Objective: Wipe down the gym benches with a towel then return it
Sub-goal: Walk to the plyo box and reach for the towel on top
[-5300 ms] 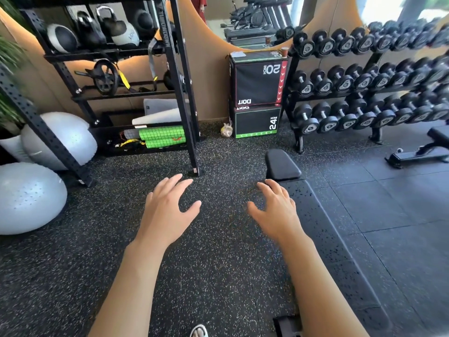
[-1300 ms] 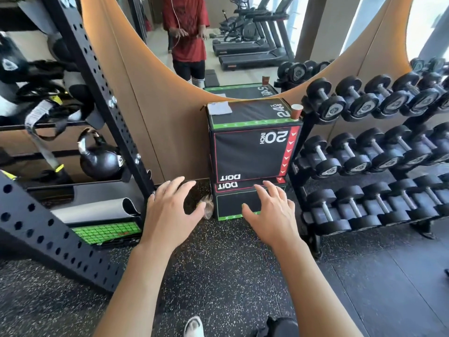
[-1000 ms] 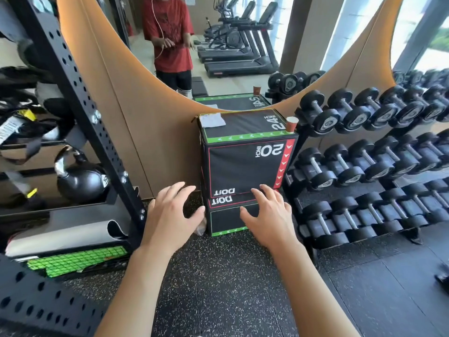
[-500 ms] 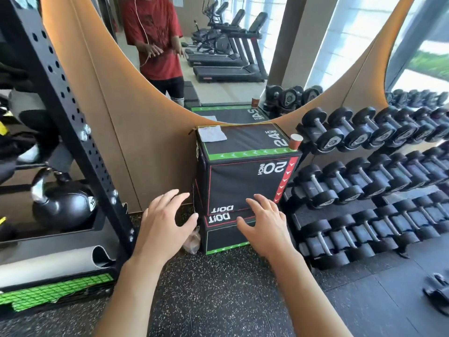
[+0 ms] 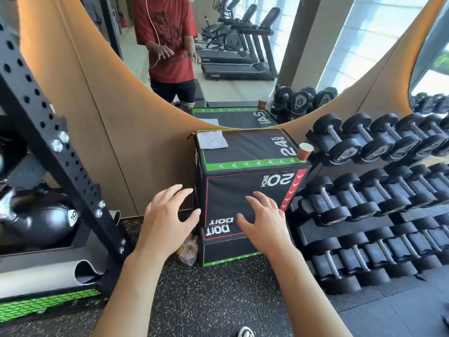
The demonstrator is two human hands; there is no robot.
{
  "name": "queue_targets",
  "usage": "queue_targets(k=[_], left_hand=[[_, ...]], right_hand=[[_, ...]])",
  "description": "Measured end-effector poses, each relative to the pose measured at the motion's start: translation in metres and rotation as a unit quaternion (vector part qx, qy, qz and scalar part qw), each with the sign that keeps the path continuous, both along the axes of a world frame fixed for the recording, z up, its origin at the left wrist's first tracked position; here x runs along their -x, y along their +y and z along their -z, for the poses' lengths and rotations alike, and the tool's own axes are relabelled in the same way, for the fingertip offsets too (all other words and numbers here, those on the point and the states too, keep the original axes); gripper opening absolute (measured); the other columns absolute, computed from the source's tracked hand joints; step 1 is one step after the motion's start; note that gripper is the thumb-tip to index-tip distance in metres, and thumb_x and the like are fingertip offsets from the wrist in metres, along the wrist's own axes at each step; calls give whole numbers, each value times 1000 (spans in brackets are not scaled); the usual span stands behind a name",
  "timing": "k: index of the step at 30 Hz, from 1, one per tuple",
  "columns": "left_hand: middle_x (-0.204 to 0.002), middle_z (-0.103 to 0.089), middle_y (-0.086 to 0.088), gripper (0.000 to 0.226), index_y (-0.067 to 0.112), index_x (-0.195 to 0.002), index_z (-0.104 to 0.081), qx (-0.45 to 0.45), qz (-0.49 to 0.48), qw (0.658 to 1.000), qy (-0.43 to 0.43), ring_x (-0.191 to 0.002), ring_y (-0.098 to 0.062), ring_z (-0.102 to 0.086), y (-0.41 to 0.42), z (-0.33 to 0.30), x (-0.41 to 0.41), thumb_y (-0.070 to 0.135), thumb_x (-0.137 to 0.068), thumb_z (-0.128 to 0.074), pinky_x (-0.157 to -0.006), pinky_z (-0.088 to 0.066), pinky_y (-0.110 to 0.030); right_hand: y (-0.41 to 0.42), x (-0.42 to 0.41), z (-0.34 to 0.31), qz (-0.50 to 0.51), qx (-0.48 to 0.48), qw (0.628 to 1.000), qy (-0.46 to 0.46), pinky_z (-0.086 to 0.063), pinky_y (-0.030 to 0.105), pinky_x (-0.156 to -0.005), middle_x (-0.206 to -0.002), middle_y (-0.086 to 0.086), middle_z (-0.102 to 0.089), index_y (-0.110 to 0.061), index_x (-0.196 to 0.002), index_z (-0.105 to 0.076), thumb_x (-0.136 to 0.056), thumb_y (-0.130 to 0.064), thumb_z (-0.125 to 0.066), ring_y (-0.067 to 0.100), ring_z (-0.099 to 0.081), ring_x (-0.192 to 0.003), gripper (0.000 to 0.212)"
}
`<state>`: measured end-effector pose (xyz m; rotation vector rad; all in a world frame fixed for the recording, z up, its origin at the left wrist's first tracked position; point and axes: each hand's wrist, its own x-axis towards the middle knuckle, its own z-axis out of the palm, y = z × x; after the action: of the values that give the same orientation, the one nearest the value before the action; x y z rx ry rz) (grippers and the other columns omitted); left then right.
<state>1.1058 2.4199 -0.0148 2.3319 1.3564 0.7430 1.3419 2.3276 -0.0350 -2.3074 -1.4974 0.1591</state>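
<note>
A small folded white towel (image 5: 211, 139) lies on the back left corner of the top of a black plyo box (image 5: 247, 190) that stands on a second box against the wall. My left hand (image 5: 167, 220) and my right hand (image 5: 264, 222) hover side by side in front of the box, below its top, fingers spread and holding nothing. No gym bench is in view.
A paper cup (image 5: 305, 151) stands on the box's front right corner. A dumbbell rack (image 5: 379, 207) fills the right side. A black storage rack (image 5: 48, 152) with a kettlebell (image 5: 38, 215) and rolled mats stands left. A plastic bag (image 5: 188, 249) lies beside the lower box. A mirror (image 5: 218, 57) hangs above.
I have walked from the bench area up to the plyo box, which now looms larger and closer. Both hands stay open and raised ahead of me.
</note>
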Motion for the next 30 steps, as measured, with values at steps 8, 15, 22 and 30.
queue_targets(k=[8, 15, 22, 30], left_hand=[[-153, -48, 10, 54, 33, -144, -55, -9, 14, 999, 27, -143, -16, -37, 61, -4, -114, 50, -93, -63, -118, -35, -48], [-152, -49, 7, 54, 29, -143, -57, -15, -3, 999, 37, -142, -18, -40, 101, -12, -188, 47, -93, -64, -118, -36, -48], [-154, -48, 8, 53, 32, -144, -55, -3, -15, 998, 60, -143, -16, -39, 136, -12, -222, 48, -94, -63, -118, -37, -47], [-154, -47, 9, 53, 32, -144, -56, 17, -8, 999, 49, -143, -15, -37, 198, 3, -245, 44, -94, -66, -119, -35, -44]], right_hand=[[65, -113, 5, 3, 3, 1000, 23, -29, 48, -118, -162, -7, -32, -28, -151, -47, -93, -59, -52, 18, -26, -149, 66], [116, -189, 4, -18, -10, 999, 44, -30, 49, -117, -161, -8, -35, -27, -150, -48, -93, -58, -54, 18, -26, -148, 65], [159, -222, 15, -40, -8, 997, 69, -28, 49, -118, -162, -4, -34, -25, -150, -47, -93, -57, -54, 20, -26, -149, 66], [217, -238, 36, -38, -3, 997, 75, -30, 49, -114, -162, -7, -33, -27, -147, -50, -93, -56, -56, 19, -29, -148, 62]])
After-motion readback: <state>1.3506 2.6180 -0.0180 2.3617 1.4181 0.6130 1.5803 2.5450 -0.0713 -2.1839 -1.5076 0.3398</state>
